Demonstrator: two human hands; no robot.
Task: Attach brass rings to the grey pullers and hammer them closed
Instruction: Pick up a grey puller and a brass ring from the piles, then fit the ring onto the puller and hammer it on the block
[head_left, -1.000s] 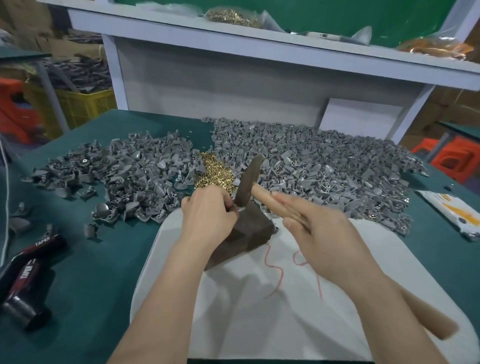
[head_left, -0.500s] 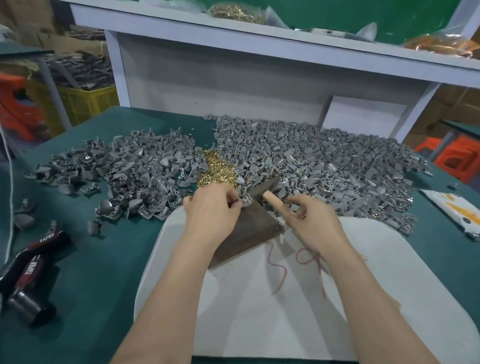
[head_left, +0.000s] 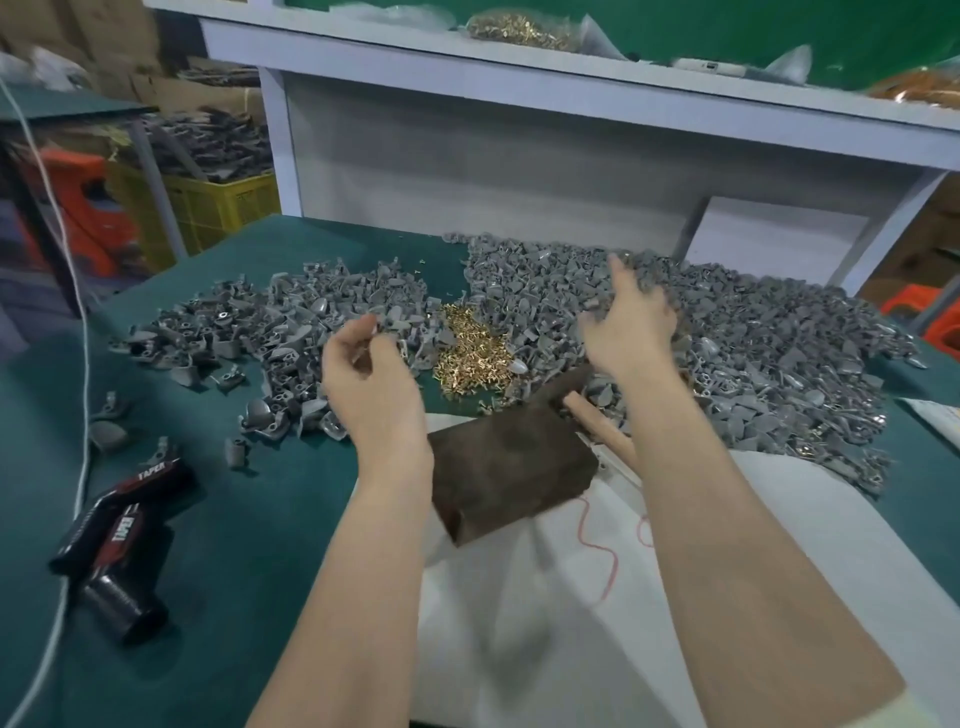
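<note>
Head view shows both hands out over the stock at the far side of the green counter (head_left: 234, 519). The right hand (head_left: 628, 327) rests on the larger right-side heap of grey pullers (head_left: 769, 343), its grip wide, fingers spread and dipped among the pieces with nothing plainly closed in it. The left hand (head_left: 374, 374) hovers at the near edge of the smaller left pile (head_left: 280, 332) of the same pullers. Its fingers are curled towards the thumb, but blur hides whether that grip pinches a piece, so I cannot tell. Between the two piles lie the brass rings (head_left: 467, 348) in a loose heap, just beyond the dark block (head_left: 509, 467), which sits on the white cloth (head_left: 571, 623). The hammer (head_left: 597, 431) lies beside the block, under the right forearm, held by neither hand.

The pullers look small, rigid and light, with smooth curved tabs that tangle in the heap. One would probably come away best pinched by its flat tab, leaving the end with the hole free for a ring. The rings look tiny, hard and slippery, likely to scatter if scooped, so a fingertip pinch on a single one seems right. Neither looks fragile, though a ring may well deform if struck off-centre on the block
</note>
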